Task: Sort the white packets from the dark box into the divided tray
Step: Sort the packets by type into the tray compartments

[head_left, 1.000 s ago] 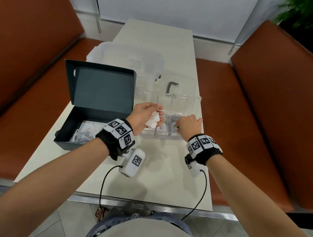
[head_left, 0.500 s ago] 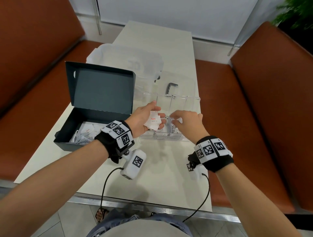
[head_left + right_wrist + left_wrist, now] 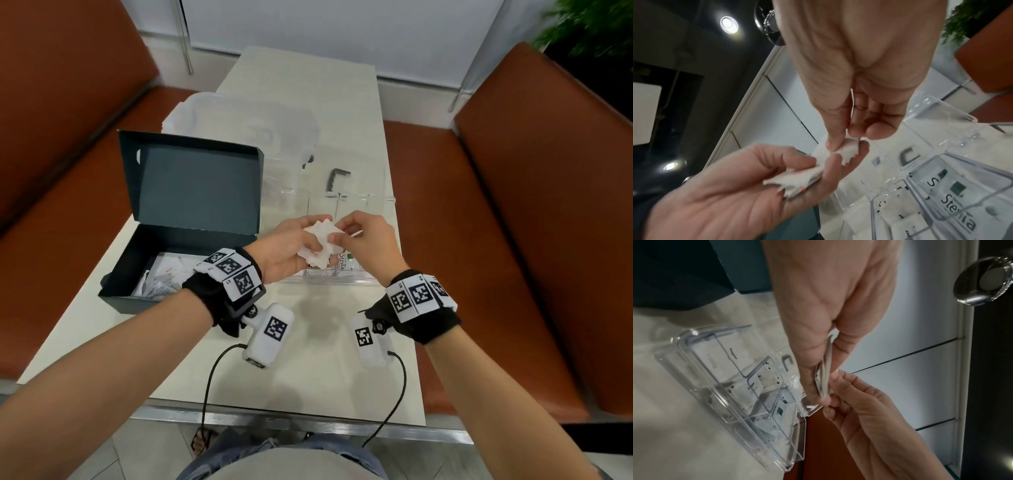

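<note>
My left hand (image 3: 295,246) holds a small stack of white packets (image 3: 318,247) above the near edge of the clear divided tray (image 3: 359,205). My right hand (image 3: 366,240) pinches the top packet's upper corner between thumb and fingers; the right wrist view shows that pinch on the packets (image 3: 846,147), and the left wrist view shows the stack (image 3: 825,376) edge-on. The tray (image 3: 731,395) holds sugar and Stevia packets in its compartments. The dark box (image 3: 164,274) stands open at the left with more white packets (image 3: 164,277) inside.
A frosted plastic tub (image 3: 246,126) stands behind the dark box. A small dark bent piece (image 3: 335,178) lies on the table beyond the tray. Orange benches (image 3: 531,205) flank the table on both sides.
My right hand rose from the tray's near compartments and came left to the stack in my left hand, where it now pinches the top packet. My left hand lifted slightly.
</note>
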Demonstrator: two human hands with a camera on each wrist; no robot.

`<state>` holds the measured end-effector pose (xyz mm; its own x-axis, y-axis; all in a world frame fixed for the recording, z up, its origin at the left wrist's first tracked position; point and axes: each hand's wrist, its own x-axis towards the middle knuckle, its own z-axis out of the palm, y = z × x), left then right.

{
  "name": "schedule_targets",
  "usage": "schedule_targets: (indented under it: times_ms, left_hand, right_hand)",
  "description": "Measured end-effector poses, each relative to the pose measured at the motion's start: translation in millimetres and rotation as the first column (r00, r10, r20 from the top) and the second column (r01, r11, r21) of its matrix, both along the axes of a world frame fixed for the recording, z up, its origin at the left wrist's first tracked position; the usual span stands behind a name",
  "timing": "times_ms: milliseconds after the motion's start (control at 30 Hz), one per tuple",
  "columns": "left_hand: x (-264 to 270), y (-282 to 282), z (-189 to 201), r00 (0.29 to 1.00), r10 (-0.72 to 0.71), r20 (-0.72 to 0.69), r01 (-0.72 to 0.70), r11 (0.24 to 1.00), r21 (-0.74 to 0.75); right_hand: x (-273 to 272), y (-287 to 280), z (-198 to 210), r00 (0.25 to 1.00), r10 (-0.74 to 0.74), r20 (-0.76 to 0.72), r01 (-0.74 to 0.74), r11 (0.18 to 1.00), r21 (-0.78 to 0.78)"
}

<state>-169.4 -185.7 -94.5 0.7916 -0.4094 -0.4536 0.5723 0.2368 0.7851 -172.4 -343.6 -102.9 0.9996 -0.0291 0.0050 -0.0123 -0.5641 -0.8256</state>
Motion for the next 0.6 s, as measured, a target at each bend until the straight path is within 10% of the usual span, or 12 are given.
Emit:
schedule_targets:
  times_ms: [600]
  left_hand:
    - [-0.4,8.8,-2.2,0.977,0.141,0.158,-0.168,0.971,0.17]
  right_hand:
    - [6.1,-1.1,0.2,0.955,-0.179,-0.237,0.271,0.851,0.449]
